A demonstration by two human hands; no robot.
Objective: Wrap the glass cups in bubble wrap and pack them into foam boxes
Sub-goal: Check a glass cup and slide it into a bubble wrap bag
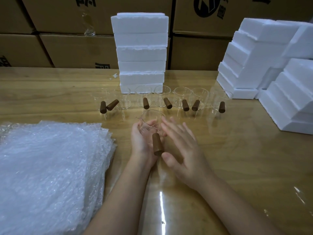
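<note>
My left hand (141, 141) cradles a clear glass cup (149, 123) over the middle of the table, its brown wooden handle (157, 144) pointing toward me. My right hand (182, 146) hovers just to the right of the cup with fingers spread and nothing in it. A row of several more glass cups with brown handles (166, 99) stands behind. A thick pile of bubble wrap sheets (50, 167) lies at the left. A tall stack of white foam boxes (141, 53) rises behind the row.
More white foam boxes (254, 61) lie in leaning stacks at the right. Brown cardboard cartons (59, 31) form a wall behind the wooden table (245, 158). A small white foam crumb (115, 75) lies near the tall stack.
</note>
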